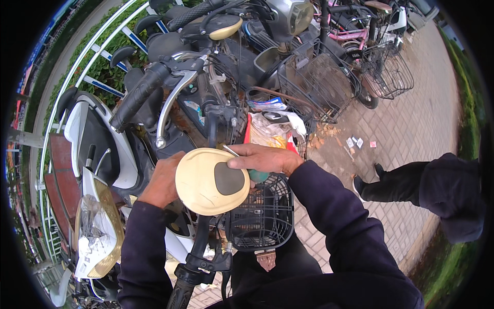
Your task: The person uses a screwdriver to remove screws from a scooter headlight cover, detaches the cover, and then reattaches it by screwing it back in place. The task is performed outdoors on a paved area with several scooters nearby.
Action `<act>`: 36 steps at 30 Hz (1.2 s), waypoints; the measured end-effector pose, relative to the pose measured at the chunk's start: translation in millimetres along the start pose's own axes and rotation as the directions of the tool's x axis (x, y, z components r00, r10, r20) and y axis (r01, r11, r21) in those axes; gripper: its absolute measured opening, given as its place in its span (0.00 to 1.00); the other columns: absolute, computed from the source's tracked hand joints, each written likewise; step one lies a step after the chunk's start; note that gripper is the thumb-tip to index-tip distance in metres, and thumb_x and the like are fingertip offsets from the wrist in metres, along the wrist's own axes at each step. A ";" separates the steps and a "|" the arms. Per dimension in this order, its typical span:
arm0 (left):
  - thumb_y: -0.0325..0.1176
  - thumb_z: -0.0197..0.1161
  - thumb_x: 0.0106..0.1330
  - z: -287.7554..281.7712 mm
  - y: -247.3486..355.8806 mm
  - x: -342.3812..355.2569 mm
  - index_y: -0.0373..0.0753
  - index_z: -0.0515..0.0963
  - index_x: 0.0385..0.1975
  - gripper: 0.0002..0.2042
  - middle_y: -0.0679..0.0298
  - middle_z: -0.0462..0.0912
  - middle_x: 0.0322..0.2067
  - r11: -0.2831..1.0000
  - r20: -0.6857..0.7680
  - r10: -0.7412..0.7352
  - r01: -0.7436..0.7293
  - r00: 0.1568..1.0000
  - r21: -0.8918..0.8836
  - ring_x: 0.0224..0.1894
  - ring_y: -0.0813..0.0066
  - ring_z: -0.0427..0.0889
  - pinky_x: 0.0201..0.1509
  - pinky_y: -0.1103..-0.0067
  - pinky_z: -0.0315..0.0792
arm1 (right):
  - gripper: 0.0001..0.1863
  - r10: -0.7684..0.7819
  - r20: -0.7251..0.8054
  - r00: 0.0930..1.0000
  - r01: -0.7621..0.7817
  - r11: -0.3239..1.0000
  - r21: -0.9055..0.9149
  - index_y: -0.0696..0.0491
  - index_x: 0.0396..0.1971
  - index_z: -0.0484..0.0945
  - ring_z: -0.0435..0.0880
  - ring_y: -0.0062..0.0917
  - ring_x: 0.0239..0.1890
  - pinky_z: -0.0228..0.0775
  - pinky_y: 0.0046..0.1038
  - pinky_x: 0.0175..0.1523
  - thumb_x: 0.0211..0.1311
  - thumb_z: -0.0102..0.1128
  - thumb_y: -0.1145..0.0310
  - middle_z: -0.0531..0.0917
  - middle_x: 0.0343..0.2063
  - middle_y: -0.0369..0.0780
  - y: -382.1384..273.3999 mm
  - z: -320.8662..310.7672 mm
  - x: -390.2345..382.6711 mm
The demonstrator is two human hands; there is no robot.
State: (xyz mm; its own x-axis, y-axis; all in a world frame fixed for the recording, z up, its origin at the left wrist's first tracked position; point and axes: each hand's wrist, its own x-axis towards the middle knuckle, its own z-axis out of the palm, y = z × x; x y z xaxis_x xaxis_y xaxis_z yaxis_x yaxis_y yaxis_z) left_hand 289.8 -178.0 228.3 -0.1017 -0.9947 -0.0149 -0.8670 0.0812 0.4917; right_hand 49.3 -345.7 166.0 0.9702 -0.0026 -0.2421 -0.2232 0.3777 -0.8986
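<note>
A cream rounded dashboard housing (200,180) with a grey oval panel sits at the head of a black handlebar stem (203,233). My left hand (163,180) is closed round the housing's left edge, its fingertips hidden behind. Over the right edge lies my right hand (265,157), closed, with the thumb by the grey panel. A thin metal shaft (230,150) sticks out past its fingers and a green handle (259,175) shows under the palm; it looks like a screwdriver. Below the stem is a black rubber grip (180,296).
A black wire basket (261,219) hangs just below my right hand. Parked scooters and bikes crowd the left and far side, with a handlebar grip (139,98) close by. Another basket holds wrappers and bags (272,129). A person in dark trousers (396,183) stands at the right on paving.
</note>
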 end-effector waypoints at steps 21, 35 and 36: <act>0.53 0.53 0.82 -44.0 38.5 -12.9 0.32 0.67 0.72 0.31 0.51 0.78 0.66 0.373 0.079 -0.542 0.324 0.837 -0.869 0.66 0.62 0.79 0.72 0.65 0.71 | 0.34 0.123 -0.159 0.980 -0.144 0.982 -0.124 0.55 0.75 0.66 0.84 0.22 0.48 0.80 0.26 0.48 0.79 0.59 0.52 0.84 0.55 0.39 -4.2 4.0 -26.3; 0.52 0.56 0.78 -8.7 60.8 -8.6 0.37 0.74 0.61 0.25 0.48 0.85 0.51 0.771 0.066 -0.488 0.465 0.870 -0.435 0.56 0.50 0.84 0.60 0.63 0.74 | 0.36 0.105 -0.303 0.947 -0.087 0.994 0.073 0.58 0.75 0.66 0.86 0.23 0.48 0.82 0.28 0.49 0.76 0.63 0.53 0.85 0.55 0.40 18.9 10.4 -29.2; 0.52 0.57 0.78 -10.2 59.8 -10.7 0.37 0.74 0.61 0.25 0.49 0.85 0.51 0.735 0.071 -0.503 0.470 0.861 -0.489 0.56 0.51 0.84 0.60 0.64 0.74 | 0.35 0.129 -0.291 0.948 -0.099 0.988 0.116 0.57 0.75 0.66 0.88 0.22 0.43 0.83 0.26 0.44 0.77 0.62 0.55 0.86 0.51 0.40 13.3 15.3 -31.4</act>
State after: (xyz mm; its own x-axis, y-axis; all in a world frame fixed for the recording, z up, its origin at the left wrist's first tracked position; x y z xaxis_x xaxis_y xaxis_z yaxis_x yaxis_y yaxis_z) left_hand 244.0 -163.2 266.8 0.3142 -0.8929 -0.3225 -0.4463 -0.4387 0.7800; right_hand 17.3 -326.5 167.3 0.8636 -0.2232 -0.4521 -0.3060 0.4806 -0.8218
